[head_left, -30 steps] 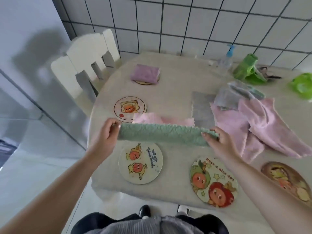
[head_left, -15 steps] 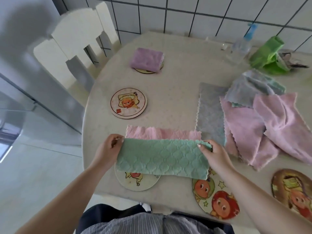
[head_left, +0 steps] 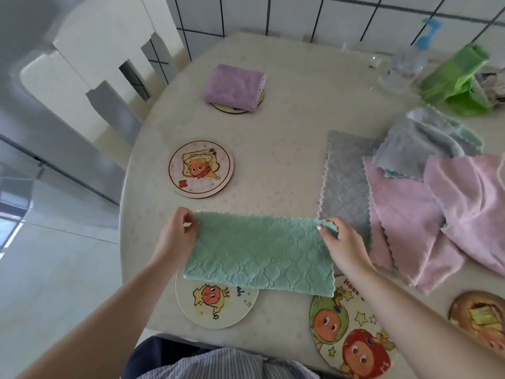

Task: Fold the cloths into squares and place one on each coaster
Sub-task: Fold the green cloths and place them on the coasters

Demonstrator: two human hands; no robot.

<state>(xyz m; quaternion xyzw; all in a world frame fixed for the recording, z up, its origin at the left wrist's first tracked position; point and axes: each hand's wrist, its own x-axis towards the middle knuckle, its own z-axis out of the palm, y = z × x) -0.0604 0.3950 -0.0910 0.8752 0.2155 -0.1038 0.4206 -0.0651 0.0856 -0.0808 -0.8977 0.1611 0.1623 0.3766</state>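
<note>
Folded over now, green cloth [head_left: 259, 253] pinched by both hands.

Bright soft daylight, faint shadows; wide-angle bending at edges; slight blur throughout.

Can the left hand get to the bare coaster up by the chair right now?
Probably not yet: the left hand pinches a corner of the green cloth. Otherwise the table between it and the coaster looks free.
</note>
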